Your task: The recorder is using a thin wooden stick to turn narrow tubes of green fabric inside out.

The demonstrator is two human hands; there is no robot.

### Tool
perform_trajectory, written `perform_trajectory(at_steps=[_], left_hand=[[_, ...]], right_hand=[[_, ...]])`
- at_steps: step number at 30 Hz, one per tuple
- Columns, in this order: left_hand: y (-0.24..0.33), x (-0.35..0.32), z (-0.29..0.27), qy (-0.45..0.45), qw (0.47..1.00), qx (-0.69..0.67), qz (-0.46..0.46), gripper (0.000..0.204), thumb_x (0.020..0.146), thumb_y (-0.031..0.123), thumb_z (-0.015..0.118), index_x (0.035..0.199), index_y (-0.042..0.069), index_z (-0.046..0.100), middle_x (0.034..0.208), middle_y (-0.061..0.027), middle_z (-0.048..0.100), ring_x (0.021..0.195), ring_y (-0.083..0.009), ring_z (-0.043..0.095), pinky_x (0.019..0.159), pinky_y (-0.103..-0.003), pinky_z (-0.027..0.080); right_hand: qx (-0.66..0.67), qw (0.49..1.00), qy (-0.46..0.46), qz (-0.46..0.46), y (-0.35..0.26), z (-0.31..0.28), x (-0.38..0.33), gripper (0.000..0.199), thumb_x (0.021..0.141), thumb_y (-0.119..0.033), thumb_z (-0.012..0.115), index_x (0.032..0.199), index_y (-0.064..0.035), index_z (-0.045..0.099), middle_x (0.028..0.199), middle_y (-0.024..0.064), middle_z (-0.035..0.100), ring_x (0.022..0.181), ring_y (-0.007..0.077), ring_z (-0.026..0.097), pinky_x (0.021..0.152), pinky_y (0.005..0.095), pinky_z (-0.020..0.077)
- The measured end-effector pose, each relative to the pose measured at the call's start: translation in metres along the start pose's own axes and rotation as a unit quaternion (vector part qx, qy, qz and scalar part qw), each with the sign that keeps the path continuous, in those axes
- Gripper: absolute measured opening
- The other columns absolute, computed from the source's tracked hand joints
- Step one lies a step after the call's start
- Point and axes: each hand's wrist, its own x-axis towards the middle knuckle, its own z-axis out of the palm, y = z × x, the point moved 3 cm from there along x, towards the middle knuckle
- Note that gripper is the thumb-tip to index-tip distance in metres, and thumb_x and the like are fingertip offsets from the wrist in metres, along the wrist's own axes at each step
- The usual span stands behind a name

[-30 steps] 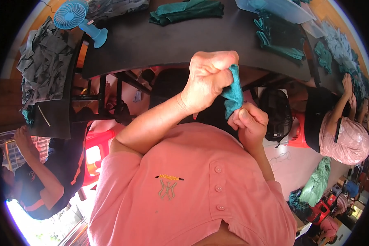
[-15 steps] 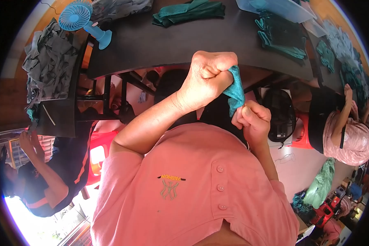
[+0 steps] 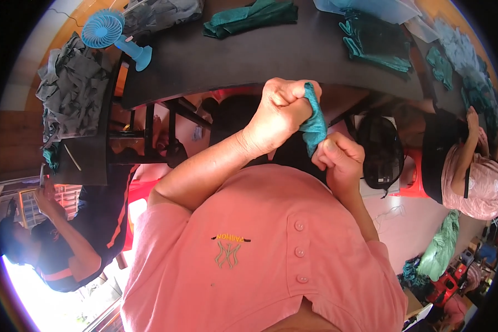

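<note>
A small piece of teal velvety cloth [image 3: 314,124] is stretched between my two hands, in front of my chest and near the table's front edge. My left hand [image 3: 282,113] is closed in a fist around its upper end. Lower down and to the right, my right hand [image 3: 340,157] pinches the bottom end between thumb and fingers. The cloth looks narrow and twisted, and the parts inside my fingers are hidden.
Folded dark green cloth [image 3: 250,19] lies on the black table [image 3: 205,66], with a stack of teal pieces [image 3: 376,44] at right. A blue fan [image 3: 103,27] stands at left beside grey cloth [image 3: 74,91]. Co-workers sit at left [image 3: 66,238] and right [image 3: 470,177].
The cloth has turned slightly and looks narrower between my hands. Both hands keep their grip and have shifted only a little. The co-worker at left has moved their hands.
</note>
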Motion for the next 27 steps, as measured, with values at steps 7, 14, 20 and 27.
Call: perform_trajectory(at_steps=[7, 14, 20, 27], left_hand=[[0.003, -0.005, -0.011, 0.057, 0.995, 0.081, -0.003, 0.016, 0.073, -0.008, 0.042, 0.061, 0.003, 0.043, 0.061, 0.0048, 0.037, 0.058, -0.0038, 0.03, 0.051, -0.023, 0.023], [-0.002, -0.012, -0.005, 0.116, 0.993, 0.026, 0.011, 0.016, 0.073, -0.009, 0.04, 0.061, 0.002, 0.044, 0.061, 0.0034, 0.04, 0.058, -0.0043, 0.031, 0.052, -0.023, 0.023], [-0.005, -0.01, -0.007, 0.133, 0.991, -0.006, 0.014, 0.017, 0.073, -0.008, 0.04, 0.061, 0.003, 0.044, 0.061, 0.0034, 0.041, 0.058, -0.0046, 0.03, 0.051, -0.023, 0.022], [-0.005, -0.01, 0.008, 0.099, 0.994, -0.053, -0.015, 0.019, 0.071, -0.009, 0.04, 0.059, 0.005, 0.044, 0.061, 0.0052, 0.04, 0.057, -0.0031, 0.03, 0.05, -0.022, 0.021]], right_hand=[[-0.027, 0.999, -0.006, 0.023, 0.001, -0.008, 0.0, 0.024, 0.092, -0.01, 0.058, 0.072, 0.0033, 0.056, 0.057, -0.0006, 0.041, 0.049, 0.0071, 0.032, 0.047, 0.025, 0.0273], [-0.023, 1.0, -0.003, 0.02, 0.002, -0.009, -0.003, 0.024, 0.091, -0.01, 0.059, 0.072, 0.0042, 0.057, 0.055, -0.0006, 0.04, 0.049, 0.0077, 0.033, 0.047, 0.0252, 0.0274], [-0.034, 0.999, -0.008, 0.02, 0.002, -0.012, -0.002, 0.024, 0.091, -0.01, 0.06, 0.072, 0.0045, 0.057, 0.054, -0.0008, 0.039, 0.048, 0.008, 0.033, 0.046, 0.0259, 0.0278], [0.012, 0.999, -0.03, 0.017, 0.002, -0.013, -0.002, 0.025, 0.091, -0.011, 0.059, 0.071, 0.0031, 0.055, 0.054, -0.0005, 0.037, 0.048, 0.0098, 0.032, 0.046, 0.0268, 0.0276]])
